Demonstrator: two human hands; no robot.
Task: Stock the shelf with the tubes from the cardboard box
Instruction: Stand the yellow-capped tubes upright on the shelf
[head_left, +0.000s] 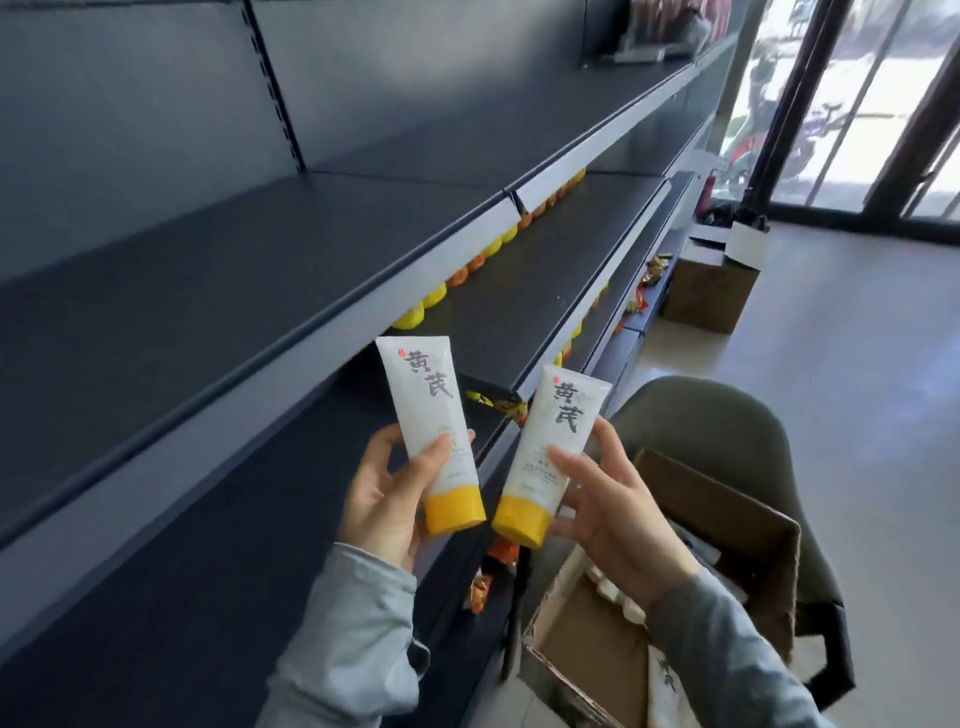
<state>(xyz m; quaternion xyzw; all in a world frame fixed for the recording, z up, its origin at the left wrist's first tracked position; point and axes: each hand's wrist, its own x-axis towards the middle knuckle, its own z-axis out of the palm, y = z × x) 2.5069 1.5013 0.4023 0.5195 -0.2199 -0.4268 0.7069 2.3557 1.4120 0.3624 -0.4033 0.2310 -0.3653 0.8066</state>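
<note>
Shelf (234, 270): dark, ran along the left.
Left hand (382, 501): gripped one tube (423, 410), cap down.
Right hand (615, 519): gripped a second tube (553, 447) above the cardboard box (737, 519).
Risk: either tube might topple if stood crookedly on its cap.

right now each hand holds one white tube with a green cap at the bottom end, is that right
Not quite. The caps are yellow, not green. The head view shows the left hand holding the left tube and the right hand holding the right tube, both white, caps at the bottom end.
</note>
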